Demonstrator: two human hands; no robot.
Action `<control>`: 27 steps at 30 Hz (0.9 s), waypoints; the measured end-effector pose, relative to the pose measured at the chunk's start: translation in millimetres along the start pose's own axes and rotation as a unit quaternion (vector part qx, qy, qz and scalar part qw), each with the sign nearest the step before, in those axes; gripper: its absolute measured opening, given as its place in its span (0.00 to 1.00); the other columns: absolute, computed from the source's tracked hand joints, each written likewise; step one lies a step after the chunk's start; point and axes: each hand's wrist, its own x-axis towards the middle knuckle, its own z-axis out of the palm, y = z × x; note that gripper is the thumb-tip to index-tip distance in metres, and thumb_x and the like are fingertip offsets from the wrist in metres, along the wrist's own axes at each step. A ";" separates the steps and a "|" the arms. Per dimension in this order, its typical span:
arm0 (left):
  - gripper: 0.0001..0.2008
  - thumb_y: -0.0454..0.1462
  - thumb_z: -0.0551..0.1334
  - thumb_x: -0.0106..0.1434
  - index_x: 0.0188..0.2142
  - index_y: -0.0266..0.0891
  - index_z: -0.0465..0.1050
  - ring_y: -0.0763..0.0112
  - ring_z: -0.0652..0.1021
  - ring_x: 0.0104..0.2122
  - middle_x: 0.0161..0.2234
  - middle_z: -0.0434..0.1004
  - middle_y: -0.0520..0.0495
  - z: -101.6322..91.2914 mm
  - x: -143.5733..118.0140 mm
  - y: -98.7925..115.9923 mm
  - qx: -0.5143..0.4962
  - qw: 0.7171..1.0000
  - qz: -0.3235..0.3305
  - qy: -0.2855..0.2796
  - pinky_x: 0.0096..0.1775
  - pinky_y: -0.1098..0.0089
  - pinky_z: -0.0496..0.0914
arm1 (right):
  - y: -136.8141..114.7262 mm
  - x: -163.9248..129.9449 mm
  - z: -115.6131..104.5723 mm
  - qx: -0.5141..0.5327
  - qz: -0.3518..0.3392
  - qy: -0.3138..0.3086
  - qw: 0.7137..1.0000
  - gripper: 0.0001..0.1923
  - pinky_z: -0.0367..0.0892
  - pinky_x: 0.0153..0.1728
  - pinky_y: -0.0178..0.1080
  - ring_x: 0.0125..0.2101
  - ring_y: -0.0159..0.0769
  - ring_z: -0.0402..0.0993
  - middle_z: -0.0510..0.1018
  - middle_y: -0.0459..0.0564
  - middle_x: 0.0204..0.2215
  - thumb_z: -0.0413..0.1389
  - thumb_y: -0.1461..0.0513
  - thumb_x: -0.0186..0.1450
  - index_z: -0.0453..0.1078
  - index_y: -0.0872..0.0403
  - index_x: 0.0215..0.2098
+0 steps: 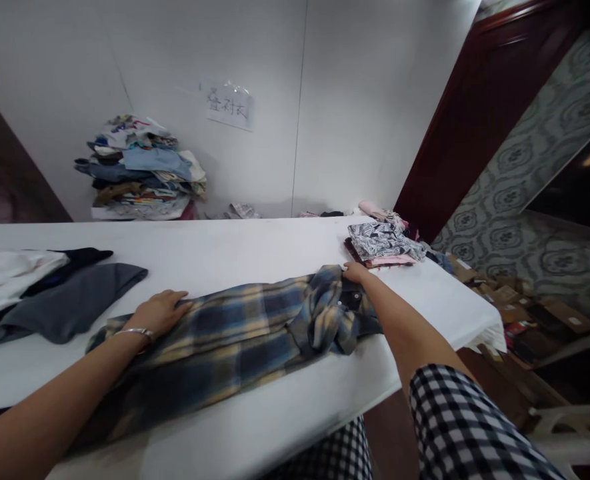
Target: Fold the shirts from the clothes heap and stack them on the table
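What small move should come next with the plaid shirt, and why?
Probably the right hand should pull the bunched end flat. The plaid shirt lies along the table, the left hand presses one end flat, and the cloth is crumpled near the right.

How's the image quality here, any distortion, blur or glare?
Head view: wide-angle lens bends the table edge and door frame; light is soft and even, with no hard shadows on the plaid shirt; the paper sign has a slight sheen; edges go soft, the checked sleeve and right-side boxes look dim and blurred.
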 end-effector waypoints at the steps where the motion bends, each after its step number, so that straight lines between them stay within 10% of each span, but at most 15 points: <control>1: 0.25 0.46 0.47 0.63 0.44 0.31 0.73 0.52 0.75 0.46 0.46 0.76 0.32 -1.5 1.3 1.1 0.013 1.000 -0.009 -0.018 0.47 0.59 0.66 | 4.3 3.4 1.3 -0.015 0.009 0.002 1.000 0.15 0.64 0.49 0.44 0.49 0.49 0.72 0.77 0.61 0.46 0.57 0.65 0.57 0.76 0.57 0.42; 19: 0.32 0.53 0.38 0.65 0.38 0.34 0.72 0.54 0.77 0.37 0.38 0.78 0.34 -17.8 15.1 -1.3 0.048 0.991 -0.091 -0.083 0.38 0.62 0.68 | 32.1 -10.1 19.2 0.011 -0.021 0.119 0.993 0.13 0.61 0.46 0.35 0.46 0.40 0.71 0.78 0.57 0.43 0.49 0.64 0.64 0.75 0.57 0.39; 27: 0.32 0.51 0.45 0.63 0.54 0.29 0.66 0.52 0.67 0.57 0.57 0.67 0.33 -2.3 -47.3 -34.6 0.072 0.997 -0.020 0.018 0.56 0.56 0.60 | 12.0 -109.6 11.0 0.281 -0.188 0.032 0.941 0.19 0.70 0.40 0.39 0.37 0.38 0.76 0.80 0.51 0.36 0.49 0.53 0.66 0.73 0.55 0.46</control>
